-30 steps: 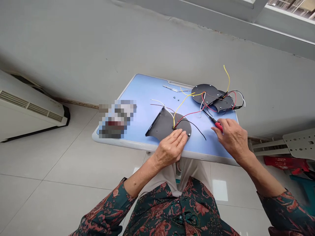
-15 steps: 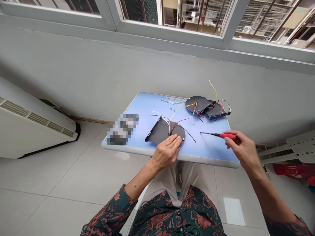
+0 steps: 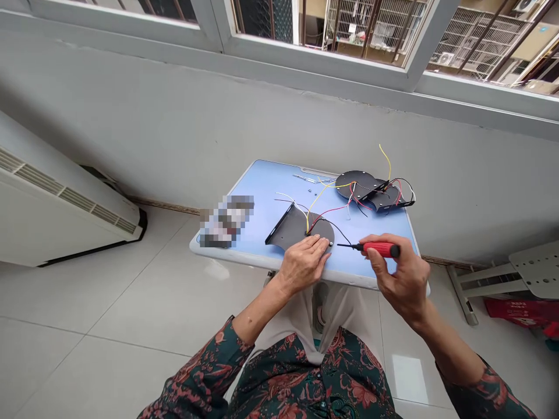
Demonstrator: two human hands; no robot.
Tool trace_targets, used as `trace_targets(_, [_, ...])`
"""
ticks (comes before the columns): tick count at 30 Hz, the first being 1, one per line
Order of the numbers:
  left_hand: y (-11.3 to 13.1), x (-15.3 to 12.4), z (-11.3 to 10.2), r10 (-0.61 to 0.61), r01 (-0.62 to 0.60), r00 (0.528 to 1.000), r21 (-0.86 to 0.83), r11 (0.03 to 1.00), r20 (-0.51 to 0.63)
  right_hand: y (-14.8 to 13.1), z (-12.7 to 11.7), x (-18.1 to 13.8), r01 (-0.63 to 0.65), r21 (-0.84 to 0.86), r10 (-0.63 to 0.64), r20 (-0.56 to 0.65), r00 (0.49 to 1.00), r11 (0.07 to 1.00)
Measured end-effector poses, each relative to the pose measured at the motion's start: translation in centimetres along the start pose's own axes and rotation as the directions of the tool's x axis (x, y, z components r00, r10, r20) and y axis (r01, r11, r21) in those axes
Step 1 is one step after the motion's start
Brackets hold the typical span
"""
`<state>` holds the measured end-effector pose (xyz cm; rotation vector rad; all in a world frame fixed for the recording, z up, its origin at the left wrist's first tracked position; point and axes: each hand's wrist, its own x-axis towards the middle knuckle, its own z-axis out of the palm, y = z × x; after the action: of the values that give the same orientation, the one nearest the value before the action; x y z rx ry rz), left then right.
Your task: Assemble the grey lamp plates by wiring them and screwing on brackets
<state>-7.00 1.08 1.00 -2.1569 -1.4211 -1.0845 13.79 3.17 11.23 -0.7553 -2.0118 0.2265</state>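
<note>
- Fingers of the left hand (image 3: 304, 259) lie straight and close together, flat on a dark plate (image 3: 293, 228), gripping nothing.
- Right-hand (image 3: 399, 270) fingers are closed around a red-handled screwdriver (image 3: 382, 249); its shaft points left, tip just beside a silver screw (image 3: 331, 244) at the plate's rim, apparently not touching.
- Step in hand, as I judge it: lining the screwdriver up with that screw. The next move calls for seating the tip while the left hand steadies the plate.
- The plate rests near the front edge of a pale blue table (image 3: 271, 180). It is matte, rounded at right, with a raised straight flange at left (yellow, white, red and black wires (image 3: 317, 202) sprout near its middle).
</note>
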Motion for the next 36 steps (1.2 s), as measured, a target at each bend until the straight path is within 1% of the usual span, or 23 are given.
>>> trace_targets(2, [0.2, 0.4, 0.0, -0.017, 0.018, 0.999, 0.022, 1.000, -0.034, 0.5, 1.0, 0.6, 0.046, -0.048, -0.046, 0.004, 0.999, 0.998])
trace_targets(6, [0.2, 0.6, 0.2, -0.021, 0.023, 0.998, 0.044, 0.999, -0.058, 0.8, 1.8, 1.2, 0.072, -0.092, -0.071, 0.018, 0.997, 0.993])
trace_targets(11, [0.1, 0.4, 0.3, -0.006, 0.008, 0.999, 0.052, 0.999, -0.049, 0.8, 1.9, 1.2, 0.046, -0.100, -0.042, 0.048, 0.998, 0.994])
trace_targets(15, [0.1, 0.2, 0.3, -0.022, 0.023, 1.000, 0.037, 0.999, -0.013, 0.6, 2.0, 1.3, 0.037, -0.115, -0.031, 0.053, 0.998, 0.993])
trace_targets(19, [0.1, 0.5, 0.2, -0.013, 0.014, 1.000, 0.047, 0.999, -0.015, 0.2, 2.0, 1.6, 0.071, -0.155, -0.060, 0.077, 0.995, 0.985])
trace_targets(25, [0.3, 0.9, 0.0, -0.011, 0.012, 1.000, 0.069, 0.998, -0.026, -0.3, 2.1, 2.4, 0.145, -0.157, -0.123, 0.140, 0.982, 0.977])
trace_targets(29, [0.3, 0.9, 0.1, -0.017, 0.020, 0.999, 0.087, 0.996, -0.045, -0.5, 2.3, 3.5, 0.131, -0.175, -0.104, 0.153, 0.983, 0.976])
trace_targets(33, [0.3, 1.0, 0.2, -0.059, 0.060, 0.998, 0.084, 0.995, -0.009, -0.7, 3.1, 4.2, 0.109, -0.232, -0.074, 0.154, 0.985, 0.967])
trace_targets(36, [0.6, 1.2, 0.5, -0.080, 0.084, 0.996, 0.114, 0.990, -0.039, -0.8, 3.8, 4.0, 0.081, -0.238, -0.051, 0.129, 0.990, 0.968])
